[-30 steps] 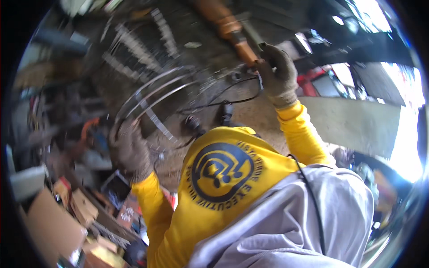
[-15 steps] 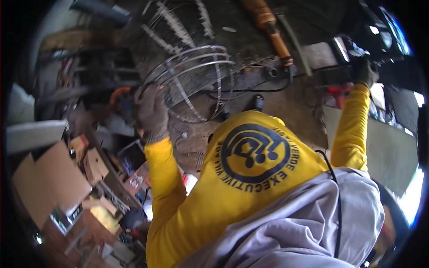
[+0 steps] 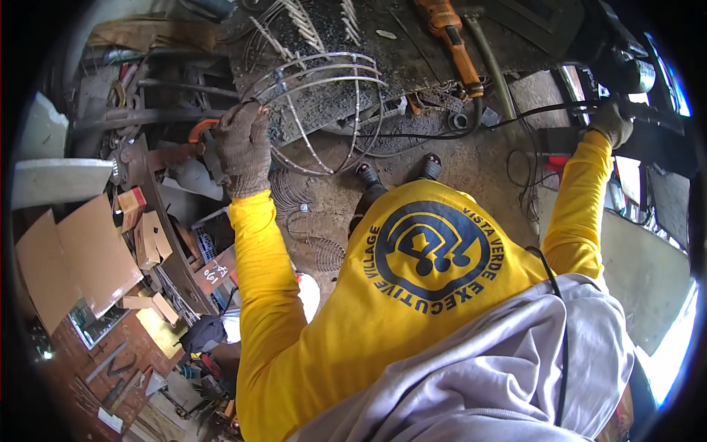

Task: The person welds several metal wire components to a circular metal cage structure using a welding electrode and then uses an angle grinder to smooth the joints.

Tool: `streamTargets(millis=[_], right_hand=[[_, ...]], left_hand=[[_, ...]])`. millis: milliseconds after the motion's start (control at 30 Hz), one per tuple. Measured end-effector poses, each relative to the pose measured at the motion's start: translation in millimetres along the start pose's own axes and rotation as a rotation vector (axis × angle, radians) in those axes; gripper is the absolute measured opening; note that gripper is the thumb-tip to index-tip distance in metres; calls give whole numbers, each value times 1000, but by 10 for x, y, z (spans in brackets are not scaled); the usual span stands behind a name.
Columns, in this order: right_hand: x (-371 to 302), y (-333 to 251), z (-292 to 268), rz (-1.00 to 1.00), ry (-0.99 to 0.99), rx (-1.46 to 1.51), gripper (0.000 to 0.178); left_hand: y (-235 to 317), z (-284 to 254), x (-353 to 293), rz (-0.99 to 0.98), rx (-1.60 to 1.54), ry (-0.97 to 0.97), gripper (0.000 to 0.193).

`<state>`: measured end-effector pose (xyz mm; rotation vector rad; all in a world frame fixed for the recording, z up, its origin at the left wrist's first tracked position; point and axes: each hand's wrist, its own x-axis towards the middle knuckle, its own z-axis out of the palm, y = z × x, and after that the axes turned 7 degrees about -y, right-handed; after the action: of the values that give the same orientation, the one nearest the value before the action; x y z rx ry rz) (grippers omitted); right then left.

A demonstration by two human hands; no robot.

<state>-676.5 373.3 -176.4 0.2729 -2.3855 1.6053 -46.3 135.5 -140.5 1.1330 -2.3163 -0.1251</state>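
Observation:
A round cage of thin metal rods (image 3: 333, 79), hoops joined by curved ribs, rises above the near edge of the dark worktable. At its left side my left hand (image 3: 245, 151), in a brown knitted glove, is closed on the cage's rim. Far out to the right, my gloved right hand (image 3: 613, 125) has its fingers curled at a dark fixture. What it grips there is hidden in shadow. A black cable (image 3: 545, 110) leads across to that spot.
An orange angle grinder (image 3: 451, 44) lies on the worktable (image 3: 390, 55) beside several spiral rods (image 3: 302, 26). Cardboard boxes (image 3: 81, 258) and tools crowd the left. Coiled wire (image 3: 328, 254) sits on the floor near my feet. A grey panel (image 3: 637, 272) leans at right.
The view has steadied and shifted slightly. My left hand and the cage appear a little higher in the picture. My right hand stays by the dark fixture.

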Motion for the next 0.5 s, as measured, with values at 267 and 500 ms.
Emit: streamTargets(millis=[267, 500], right_hand=[[-12, -683, -241, 307, 165, -192, 56], [225, -845, -634, 62, 40, 593, 22]], left_hand=[[216, -118, 47, -3, -91, 11, 17], [84, 10, 13, 23, -83, 33, 20]])
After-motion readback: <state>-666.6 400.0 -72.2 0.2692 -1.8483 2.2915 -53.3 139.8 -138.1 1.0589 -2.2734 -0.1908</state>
